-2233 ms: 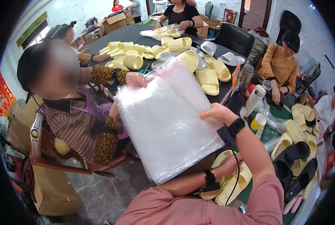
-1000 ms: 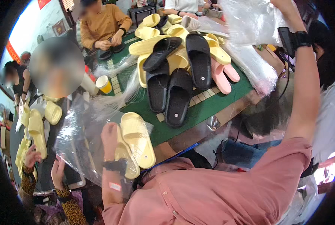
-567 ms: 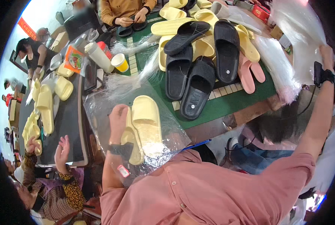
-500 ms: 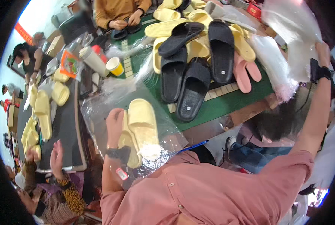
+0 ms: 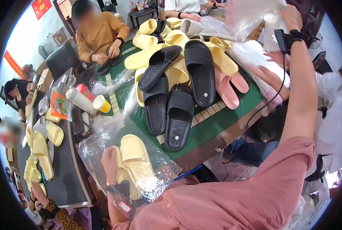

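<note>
My left hand shows through a clear plastic bag, its fingers curled at the edge of a pair of pale yellow slippers. The slippers lie side by side under the shiny film, and the fingertips are partly hidden. My right arm reaches far out to the upper right. There my right hand is closed on thin clear plastic bags, which hang beside it. Black slippers are piled between my hands on the green table mat, with yellow slippers and a pink pair.
Another person's hands touch a stack of plastic bags at the right. Across the table someone in mustard handles a black slipper. A yellow-white cup and white bottle stand left. A cable hangs by my right arm.
The view has tilted upward, bringing more of the far side in. My right hand has moved farther out and up among the plastic bags. Another person's hands have appeared at the right.
</note>
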